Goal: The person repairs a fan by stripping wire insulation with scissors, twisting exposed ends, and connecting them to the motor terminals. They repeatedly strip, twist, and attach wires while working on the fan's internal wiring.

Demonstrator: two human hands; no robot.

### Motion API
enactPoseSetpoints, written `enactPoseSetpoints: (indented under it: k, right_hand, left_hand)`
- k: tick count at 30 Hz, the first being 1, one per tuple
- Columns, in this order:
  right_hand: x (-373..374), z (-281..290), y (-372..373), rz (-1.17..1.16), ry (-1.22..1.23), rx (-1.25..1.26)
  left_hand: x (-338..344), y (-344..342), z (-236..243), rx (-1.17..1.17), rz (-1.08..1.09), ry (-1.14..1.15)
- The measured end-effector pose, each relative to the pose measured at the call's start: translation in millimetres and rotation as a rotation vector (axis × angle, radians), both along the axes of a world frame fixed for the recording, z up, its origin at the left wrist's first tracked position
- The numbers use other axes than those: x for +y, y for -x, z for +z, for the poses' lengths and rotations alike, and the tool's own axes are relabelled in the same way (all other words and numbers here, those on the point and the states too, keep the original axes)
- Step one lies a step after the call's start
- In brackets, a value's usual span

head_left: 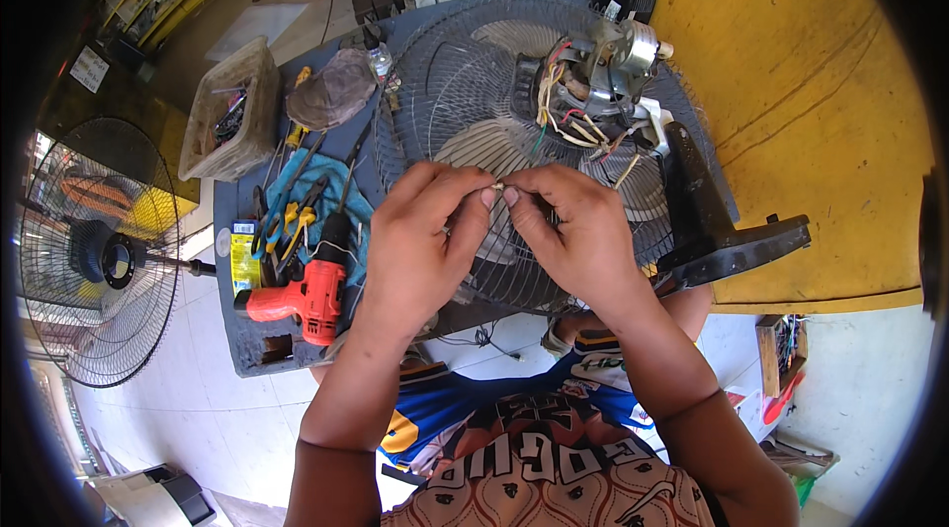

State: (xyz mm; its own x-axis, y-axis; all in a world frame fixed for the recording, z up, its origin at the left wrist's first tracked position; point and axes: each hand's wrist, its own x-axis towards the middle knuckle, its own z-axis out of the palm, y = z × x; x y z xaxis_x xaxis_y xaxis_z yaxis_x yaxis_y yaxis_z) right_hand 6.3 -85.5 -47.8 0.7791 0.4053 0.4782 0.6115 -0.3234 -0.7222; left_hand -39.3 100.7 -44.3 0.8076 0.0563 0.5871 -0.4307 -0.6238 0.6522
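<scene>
Both hands, left hand (420,230) and right hand (573,230), pinch-grip probably a wire end (497,188) over the fan (514,122).

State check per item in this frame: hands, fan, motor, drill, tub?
left hand: pinching a small wire end
right hand: pinching the same wire end
fan grille: lying flat on the table
fan motor: cover off, wiring exposed
red drill: lying on its side, unheld
plastic tub: upright, open, holding parts

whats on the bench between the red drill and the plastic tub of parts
In the head view, pliers with yellow and blue handles lie on a blue cloth between the red drill and the plastic tub.
</scene>
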Motion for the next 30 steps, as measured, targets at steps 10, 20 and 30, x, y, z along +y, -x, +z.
enactPoseSetpoints:
  k: [10, 20, 30]
  right_hand:
    - [4.3, -3.8, -0.6, 0.009, 0.030, -0.047]
    - [0.8, -1.7, 1.9, 0.026, -0.112, 0.216]
    - [7.3, -5.8, 11.9, 0.056, -0.048, -0.071]
  left_hand:
    - [6.5, -6.0, 6.6, 0.120, -0.064, -0.070]
    - [11.6, 4.4, -10.0, 0.215, -0.207, 0.608]
    - [3.4, 29.4, 5.4, 0.179, 0.063, 0.009]
